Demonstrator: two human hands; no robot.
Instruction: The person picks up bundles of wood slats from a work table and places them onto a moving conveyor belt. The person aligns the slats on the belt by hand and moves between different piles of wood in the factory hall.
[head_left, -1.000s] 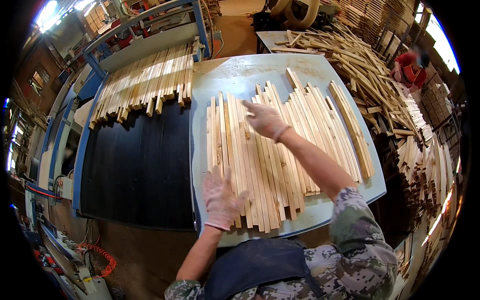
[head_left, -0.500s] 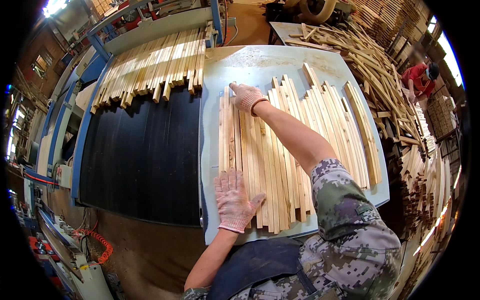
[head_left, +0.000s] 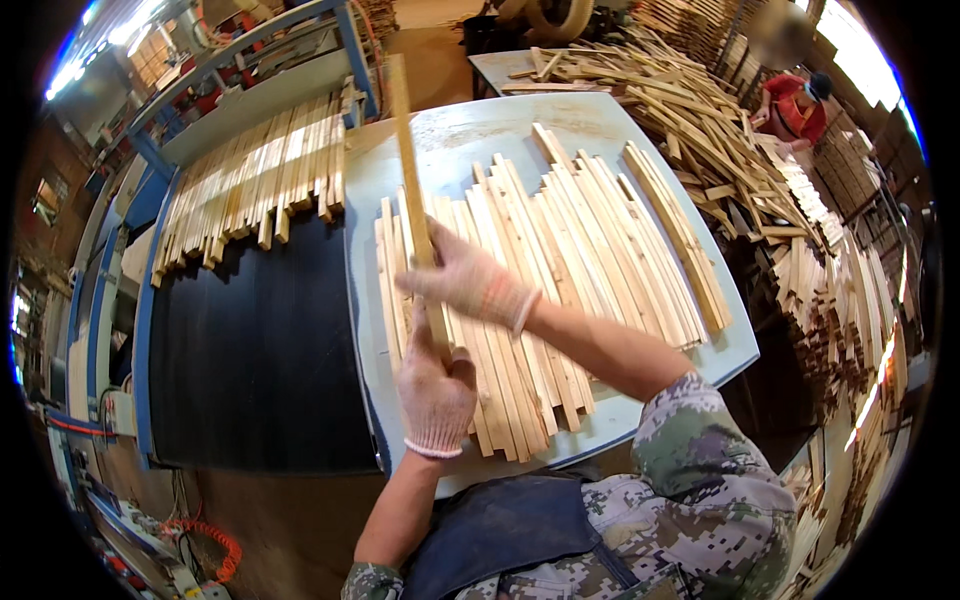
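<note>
A single wooden strip [head_left: 409,160] is raised off the pale blue table [head_left: 450,125], its far end pointing up and away from me. My left hand [head_left: 437,395], in a pinkish knit glove, grips its near end. My right hand [head_left: 465,275], gloved the same way, is closed around the strip farther up, slightly blurred. Beneath and to the right, a row of wooden strips [head_left: 560,240] lies side by side on the table, their ends uneven. Part of the row is hidden by my right forearm.
Left of the table is a black conveyor belt [head_left: 260,370] with more strips [head_left: 250,165] at its far end, under a blue machine frame [head_left: 152,150]. A heap of loose wood [head_left: 690,120] lies at the far right. A person in red [head_left: 790,110] is beyond it.
Both hands have left the strips lying on the table and now hold one strip up. My right hand has come nearer to me, my left slightly forward. The view has shifted.
</note>
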